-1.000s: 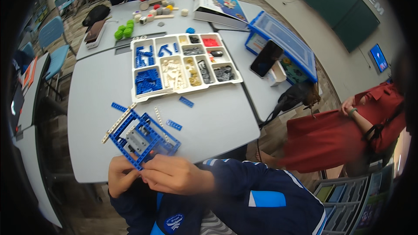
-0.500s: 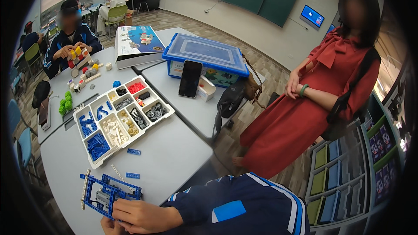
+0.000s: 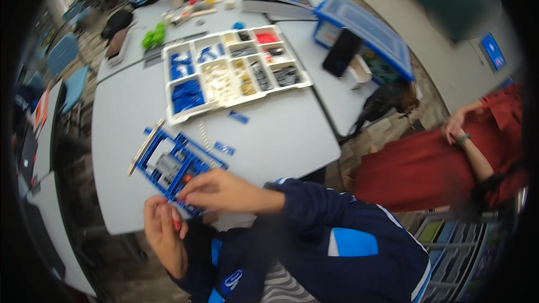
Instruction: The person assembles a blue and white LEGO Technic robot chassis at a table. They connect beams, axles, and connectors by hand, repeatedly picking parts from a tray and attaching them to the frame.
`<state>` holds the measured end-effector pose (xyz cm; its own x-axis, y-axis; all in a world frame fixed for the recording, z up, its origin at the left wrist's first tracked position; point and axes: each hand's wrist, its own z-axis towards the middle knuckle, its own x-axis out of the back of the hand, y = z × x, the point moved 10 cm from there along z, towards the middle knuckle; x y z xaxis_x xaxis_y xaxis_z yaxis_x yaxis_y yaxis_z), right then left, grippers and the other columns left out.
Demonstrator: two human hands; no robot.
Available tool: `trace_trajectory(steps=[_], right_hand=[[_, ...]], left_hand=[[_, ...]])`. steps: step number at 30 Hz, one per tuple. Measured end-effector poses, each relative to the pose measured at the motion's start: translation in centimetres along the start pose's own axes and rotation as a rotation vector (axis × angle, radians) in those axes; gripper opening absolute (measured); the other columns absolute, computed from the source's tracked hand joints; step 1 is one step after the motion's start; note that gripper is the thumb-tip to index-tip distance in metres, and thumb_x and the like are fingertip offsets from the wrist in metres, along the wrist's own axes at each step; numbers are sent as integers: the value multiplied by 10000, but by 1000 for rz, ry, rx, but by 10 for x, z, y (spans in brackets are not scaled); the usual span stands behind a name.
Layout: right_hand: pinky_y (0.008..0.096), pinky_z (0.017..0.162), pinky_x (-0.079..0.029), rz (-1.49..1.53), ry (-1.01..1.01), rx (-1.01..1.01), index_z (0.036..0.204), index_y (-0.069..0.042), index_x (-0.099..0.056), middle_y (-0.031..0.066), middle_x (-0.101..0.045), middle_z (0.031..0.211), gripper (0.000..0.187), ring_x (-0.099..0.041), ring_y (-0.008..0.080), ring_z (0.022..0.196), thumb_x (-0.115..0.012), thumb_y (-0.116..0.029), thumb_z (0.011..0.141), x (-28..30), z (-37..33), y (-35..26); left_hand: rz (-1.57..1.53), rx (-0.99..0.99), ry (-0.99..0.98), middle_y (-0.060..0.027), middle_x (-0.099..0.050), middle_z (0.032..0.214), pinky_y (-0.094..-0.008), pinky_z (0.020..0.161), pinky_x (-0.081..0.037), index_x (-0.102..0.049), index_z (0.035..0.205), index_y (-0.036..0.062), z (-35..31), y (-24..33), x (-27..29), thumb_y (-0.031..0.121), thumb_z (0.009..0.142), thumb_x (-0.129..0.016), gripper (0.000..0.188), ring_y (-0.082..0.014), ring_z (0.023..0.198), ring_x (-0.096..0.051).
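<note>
Two bare hands in the head view, both at the near edge of a pale grey table (image 3: 292,134). Right hand (image 3: 227,191): enters from the right, fingers bent and close together, tips touching the near end of a blue beam frame (image 3: 177,160); exact pinch hidden, cannot tell. Left hand (image 3: 167,241): just below the frame's near corner, fingers curled toward the thumb, pinching a small red piece (image 3: 177,223); blur hides its shape. Frame position: tilted, over the table's near left part, between the hands and the tray; grey block (image 3: 167,168) inside, long white beam (image 3: 145,148) along its left end. Right of frame: white perforated strip (image 3: 204,136) and two small blue plates, nearer one (image 3: 224,147), farther one (image 3: 238,116) just beside the tray. White compartment tray (image 3: 247,101) beyond: blue parts at left, white in the middle, red and dark grey at right. Farther right, on the adjoining table: black phone (image 3: 342,51), upright and leaning, before a blue-lidded box (image 3: 365,28).
</note>
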<state>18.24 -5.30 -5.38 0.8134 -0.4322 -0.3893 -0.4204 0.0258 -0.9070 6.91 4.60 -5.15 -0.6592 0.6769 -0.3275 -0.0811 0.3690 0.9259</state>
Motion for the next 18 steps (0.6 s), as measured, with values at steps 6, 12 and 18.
trace_trajectory(steps=[6, 12, 18], right_hand=[[234, 484, -372, -4, -158, -166, 1160, -1, -661, 5, -565, 658, 271, -501, 67, 540, -575, -218, 1022, -14, -4, -4], [195, 426, -276, 181, -163, -269, 1234, 12, -587, -24, -487, 623, 297, -374, 34, 462, -543, -218, 1051, -19, -2, 14], [174, 379, -266, 256, -179, -330, 1237, 29, -569, -29, -472, 583, 315, -355, 25, 391, -517, -225, 1057, -20, -8, 22]], left_hand=[[-229, 202, -91, 40, -329, 611, -205, 429, -170, -464, 1023, 76, -5, -14, -15, 238, 1105, -382, 199, -33, 507, -241], [-404, 193, -288, 40, -329, 611, -223, 431, -174, -457, 1048, 66, -15, -3, -45, 281, 1073, -413, 222, -46, 485, -227], [599, -237, 92, 16, -402, 568, -244, 470, -267, -481, 1036, 3, -14, 21, -33, 63, 896, -735, 296, -42, 518, -324]])
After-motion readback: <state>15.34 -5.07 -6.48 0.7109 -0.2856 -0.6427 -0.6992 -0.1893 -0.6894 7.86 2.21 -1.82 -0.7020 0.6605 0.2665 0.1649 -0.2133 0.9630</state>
